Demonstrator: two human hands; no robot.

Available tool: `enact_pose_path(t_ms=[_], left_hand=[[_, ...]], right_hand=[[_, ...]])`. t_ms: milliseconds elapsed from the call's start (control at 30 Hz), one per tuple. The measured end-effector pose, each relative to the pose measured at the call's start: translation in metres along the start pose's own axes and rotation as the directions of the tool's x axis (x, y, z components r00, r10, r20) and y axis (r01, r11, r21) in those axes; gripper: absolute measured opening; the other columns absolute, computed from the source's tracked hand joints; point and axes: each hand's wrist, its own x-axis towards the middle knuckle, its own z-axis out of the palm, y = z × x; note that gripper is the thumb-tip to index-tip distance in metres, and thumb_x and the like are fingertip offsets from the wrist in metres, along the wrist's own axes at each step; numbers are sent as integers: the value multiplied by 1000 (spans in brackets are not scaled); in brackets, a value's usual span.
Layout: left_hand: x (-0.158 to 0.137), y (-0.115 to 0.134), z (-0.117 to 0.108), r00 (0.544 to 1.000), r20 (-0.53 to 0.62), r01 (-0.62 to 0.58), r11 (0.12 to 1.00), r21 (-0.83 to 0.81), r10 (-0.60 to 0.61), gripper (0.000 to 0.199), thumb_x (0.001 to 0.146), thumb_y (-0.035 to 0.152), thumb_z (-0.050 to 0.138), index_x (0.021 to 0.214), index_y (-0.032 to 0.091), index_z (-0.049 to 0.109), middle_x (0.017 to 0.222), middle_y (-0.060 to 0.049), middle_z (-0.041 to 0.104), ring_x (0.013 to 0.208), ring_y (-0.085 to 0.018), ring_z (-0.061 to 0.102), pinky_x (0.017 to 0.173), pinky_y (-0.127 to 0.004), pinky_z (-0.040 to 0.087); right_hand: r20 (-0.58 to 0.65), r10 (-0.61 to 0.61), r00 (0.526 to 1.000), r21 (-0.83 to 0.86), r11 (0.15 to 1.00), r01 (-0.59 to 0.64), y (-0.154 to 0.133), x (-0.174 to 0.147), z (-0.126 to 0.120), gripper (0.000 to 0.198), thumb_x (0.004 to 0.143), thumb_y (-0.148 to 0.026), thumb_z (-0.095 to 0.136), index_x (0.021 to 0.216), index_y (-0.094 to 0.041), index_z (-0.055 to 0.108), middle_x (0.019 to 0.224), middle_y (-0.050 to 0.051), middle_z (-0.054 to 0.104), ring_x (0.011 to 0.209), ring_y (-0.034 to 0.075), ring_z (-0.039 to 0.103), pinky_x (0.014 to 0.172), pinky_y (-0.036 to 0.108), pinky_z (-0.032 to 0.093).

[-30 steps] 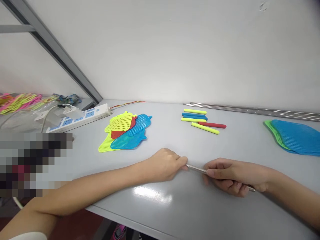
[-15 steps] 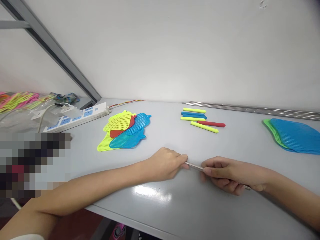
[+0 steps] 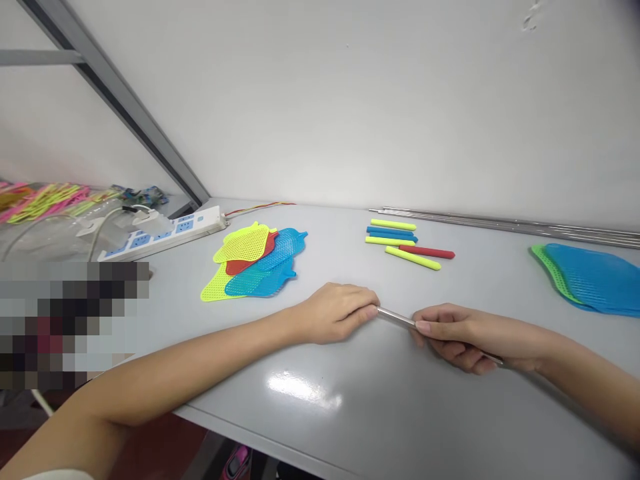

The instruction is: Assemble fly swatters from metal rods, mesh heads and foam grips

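Above the grey table, my left hand (image 3: 340,313) is closed on one end of a thin metal rod (image 3: 396,317). My right hand (image 3: 457,333) pinches the same rod farther right between thumb and fingers. The rod's other end shows just past my right palm. A short bare stretch lies between the two hands. Behind my left hand, overlapping perforated fly swatter heads in yellow (image 3: 243,243), red (image 3: 250,260) and blue (image 3: 267,277) lie flat. Beyond my right hand are several plastic handle sleeves in yellow (image 3: 414,258), blue (image 3: 393,232) and red (image 3: 429,252).
More swatter heads, blue (image 3: 600,277) over green (image 3: 553,270), lie at the right. A bundle of metal rods (image 3: 510,224) runs along the wall. A white power strip (image 3: 170,233) with plugs and cables stands at the back left. The table edge (image 3: 250,443) is in front.
The view has shifted slightly. My left hand has turned a little and its fingers lie flatter over the rod's end. Both hands still hold the rod; the swatter heads and sleeves stay put.
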Motion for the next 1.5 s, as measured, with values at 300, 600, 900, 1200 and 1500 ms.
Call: enact_pose_path(t_ms=[300, 600, 900, 1200, 1500], left_hand=[[1, -3, 2, 992, -76, 96, 992, -79, -102, 31, 90, 29, 18, 78, 17, 45, 71, 1, 48, 66, -10, 45, 62, -20, 34], [1, -4, 4, 993, -85, 80, 996, -40, -84, 29, 89, 31, 23, 71, 17, 41, 63, 3, 44, 60, -9, 43, 57, -19, 31], [5, -7, 4, 998, -48, 48, 999, 9, -47, 31, 89, 28, 23, 66, 18, 40, 62, 3, 46, 58, -9, 42, 56, -19, 31], [4, -6, 5, 995, -26, 93, 994, 63, -91, 31, 88, 27, 23, 67, 18, 43, 61, 2, 50, 56, -10, 44, 53, -20, 30], [0, 2, 4, 990, 23, 140, 990, 17, -140, 28, 86, 24, 27, 63, 18, 41, 58, 2, 48, 52, -10, 42, 52, -20, 29]], right_hand=[[6, 15, 1000, 35, 999, -15, 0, 0, -5, 28, 81, -44, 40, 79, -18, 49, 53, -7, 22, 42, 4, 14, 35, 17, 9], [29, 13, 999, 42, 999, -14, 2, 0, -12, 27, 82, -43, 39, 80, -18, 50, 51, -7, 23, 41, 3, 15, 33, 15, 10], [26, 22, 999, 43, 999, -23, 3, 1, -13, 28, 81, -44, 40, 81, -18, 51, 51, -7, 23, 40, 3, 16, 32, 14, 12], [-51, -26, 998, -39, 999, 24, 1, 1, -3, 30, 77, -48, 45, 79, -18, 50, 51, -7, 23, 40, 3, 16, 33, 14, 13], [-55, 3, 998, 15, 1000, -2, 3, 3, 9, 30, 75, -48, 47, 76, -18, 48, 51, -7, 24, 40, 3, 17, 33, 15, 11]])
